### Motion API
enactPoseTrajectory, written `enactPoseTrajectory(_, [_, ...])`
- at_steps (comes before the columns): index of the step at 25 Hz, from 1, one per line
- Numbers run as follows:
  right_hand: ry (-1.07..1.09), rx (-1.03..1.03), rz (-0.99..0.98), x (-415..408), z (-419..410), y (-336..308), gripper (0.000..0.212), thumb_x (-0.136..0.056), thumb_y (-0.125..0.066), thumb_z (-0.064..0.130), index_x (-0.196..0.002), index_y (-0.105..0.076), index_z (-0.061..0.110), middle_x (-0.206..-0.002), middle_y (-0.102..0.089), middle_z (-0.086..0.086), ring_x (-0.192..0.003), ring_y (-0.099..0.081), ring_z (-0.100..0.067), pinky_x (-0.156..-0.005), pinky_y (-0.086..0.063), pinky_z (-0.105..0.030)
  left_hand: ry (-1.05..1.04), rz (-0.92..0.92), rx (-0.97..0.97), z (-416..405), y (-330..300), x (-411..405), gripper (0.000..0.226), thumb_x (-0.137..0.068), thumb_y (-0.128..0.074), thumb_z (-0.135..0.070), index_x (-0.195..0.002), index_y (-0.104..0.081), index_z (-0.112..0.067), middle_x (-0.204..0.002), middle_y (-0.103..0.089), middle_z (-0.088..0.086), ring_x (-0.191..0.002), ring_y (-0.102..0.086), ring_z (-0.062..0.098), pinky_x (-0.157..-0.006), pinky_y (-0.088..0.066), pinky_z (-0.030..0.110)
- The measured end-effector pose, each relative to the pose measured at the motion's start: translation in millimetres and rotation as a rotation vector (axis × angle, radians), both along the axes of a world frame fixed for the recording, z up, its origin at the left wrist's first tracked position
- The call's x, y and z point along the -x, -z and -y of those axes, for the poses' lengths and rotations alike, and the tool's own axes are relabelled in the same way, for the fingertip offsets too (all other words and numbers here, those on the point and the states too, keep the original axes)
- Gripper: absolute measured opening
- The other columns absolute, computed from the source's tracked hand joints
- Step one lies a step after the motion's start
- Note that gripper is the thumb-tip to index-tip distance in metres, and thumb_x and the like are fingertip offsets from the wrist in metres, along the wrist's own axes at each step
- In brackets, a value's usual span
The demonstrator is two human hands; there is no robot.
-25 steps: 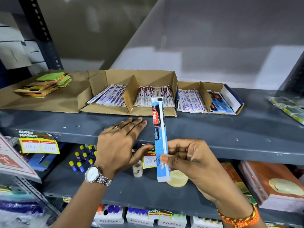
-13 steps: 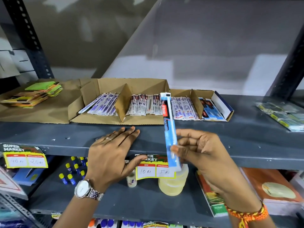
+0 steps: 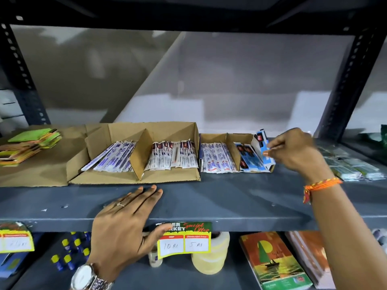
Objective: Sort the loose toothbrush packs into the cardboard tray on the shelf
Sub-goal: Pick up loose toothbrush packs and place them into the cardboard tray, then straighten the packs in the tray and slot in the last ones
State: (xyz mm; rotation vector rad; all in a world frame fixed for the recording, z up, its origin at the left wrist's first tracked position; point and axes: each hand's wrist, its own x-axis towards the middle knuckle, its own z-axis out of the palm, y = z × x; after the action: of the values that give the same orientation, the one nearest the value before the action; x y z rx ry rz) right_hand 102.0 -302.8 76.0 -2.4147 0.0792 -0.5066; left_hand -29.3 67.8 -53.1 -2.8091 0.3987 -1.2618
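Right hand (image 3: 293,151) is pinching a flat blue-and-white toothbrush pack (image 3: 264,150) between thumb and fingertips, an orange woven thread band (image 3: 320,184) sitting on the wrist. Pack is tilting, its top end sticking up past the far wall of the small brown cardboard tray (image 3: 231,137), its lower end sitting at that tray's right end compartment, just beside glossy blue packs (image 3: 250,159) lying flat there. Whether it is touching the tray floor: cannot tell. The small tray's left compartment is holding white-and-blue printed packs (image 3: 215,158), packed side by side.

Left hand (image 3: 125,222) is lying flat and unclenched on the front edge of the grey metal shelf (image 3: 240,201), fingers spread, thumb hooking under the lip, grasping nothing; a silver wristwatch (image 3: 85,277) is showing.

Larger corrugated cardboard tray (image 3: 134,178) is sitting left of the small one, walls touching, one slanted divider splitting it: purple-white crinkly sleeves (image 3: 113,156) on the left, red-and-white sleeves (image 3: 173,155) on the right. A stack of green and orange flat cards (image 3: 29,147) is resting near the shelf's left end on a flattened cardboard sheet. Clear-wrapped green packs (image 3: 351,166) are lying near the right end.

Bare shelf strip is running along the front edge, open between both hands. A yellow price tag (image 3: 184,243) is hanging from the lip.
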Motion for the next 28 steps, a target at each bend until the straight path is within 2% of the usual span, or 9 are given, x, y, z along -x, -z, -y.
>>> enactPoseTrajectory(3, [-0.051,0.136,-0.076,-6,-15,-2,0.019,-0.070,-0.088,0.014,-0.084,-0.079,0.007,-0.084,-0.074,-0.008,-0.080,-0.069,-0.021,-0.075,-0.048,-0.022,0.001,0.001,0.000,0,-1,1,0.073,-0.092,-0.038,-0.075,-0.135,-0.065,-0.023,-0.134,-0.069,-0.001,-0.121,-0.067,0.022,-0.093,-0.050,0.039])
enactPoseTrajectory(7, [-0.047,0.237,-0.054,-10,-24,-2,0.015,-0.070,-0.088,0.014,-0.076,-0.078,0.004,-0.078,-0.075,-0.013,-0.076,-0.070,-0.025,-0.077,-0.057,-0.031,0.005,-0.010,0.009,1,-4,3,0.073,-0.093,-0.037,-0.075,-0.134,-0.066,-0.022,-0.133,-0.069,0.000,-0.121,-0.068,0.023,-0.091,-0.052,0.040])
enactPoseTrajectory(9, [-0.033,0.277,-0.050,-13,-26,0,0.020,-0.070,-0.088,0.016,-0.080,-0.076,0.003,-0.084,-0.074,-0.017,-0.083,-0.069,-0.030,-0.080,-0.058,-0.037,0.004,-0.019,0.013,1,-5,4,0.073,-0.093,-0.037,-0.075,-0.134,-0.066,-0.022,-0.133,-0.070,0.000,-0.120,-0.068,0.023,-0.091,-0.051,0.039])
enactPoseTrajectory(13, [-0.012,0.386,-0.052,-22,-31,7,0.029,-0.072,-0.086,0.018,-0.092,-0.073,0.002,-0.098,-0.070,-0.020,-0.094,-0.066,-0.035,-0.085,-0.057,-0.041,-0.002,-0.029,0.014,2,-7,5,0.073,-0.093,-0.038,-0.074,-0.134,-0.066,-0.022,-0.133,-0.070,0.000,-0.120,-0.068,0.023,-0.093,-0.050,0.039])
enactPoseTrajectory(19, [0.045,0.543,0.027,-21,-36,12,0.022,-0.078,-0.075,0.008,-0.098,-0.068,0.002,-0.099,-0.064,-0.023,-0.089,-0.064,-0.042,-0.072,-0.058,-0.041,-0.006,-0.098,0.021,6,-14,10,0.073,-0.093,-0.037,-0.073,-0.132,-0.068,-0.020,-0.132,-0.070,0.001,-0.119,-0.069,0.023,-0.091,-0.054,0.040])
enactPoseTrajectory(22, [0.053,0.525,0.042,-10,-32,7,0.017,-0.080,-0.075,0.015,-0.093,-0.071,0.004,-0.093,-0.065,-0.022,-0.085,-0.064,-0.041,-0.072,-0.057,-0.039,0.027,-0.119,0.061,7,-19,14,0.073,-0.091,-0.039,-0.073,-0.131,-0.069,-0.019,-0.132,-0.070,0.000,-0.119,-0.069,0.023,-0.091,-0.056,0.039])
enactPoseTrajectory(25, [0.025,0.496,0.179,20,-23,15,0.010,-0.083,-0.073,0.020,-0.080,-0.077,0.011,-0.077,-0.073,-0.015,-0.075,-0.065,-0.036,-0.068,-0.055,-0.038,0.077,-0.067,0.246,12,-29,21,0.066,-0.094,-0.041,-0.070,-0.126,-0.071,-0.021,-0.123,-0.074,-0.004,-0.106,-0.073,0.020,-0.079,-0.056,0.033])
enactPoseTrajectory(28, [-0.031,0.381,0.261,59,-25,33,0.004,-0.079,-0.076,0.016,-0.077,-0.078,0.019,-0.077,-0.078,-0.004,-0.069,-0.070,-0.029,-0.066,-0.058,-0.040,0.064,-0.007,0.330,28,-53,14,0.043,-0.095,-0.055,-0.055,-0.113,-0.075,-0.021,-0.101,-0.078,-0.004,-0.080,-0.074,0.023,-0.063,-0.058,0.036])
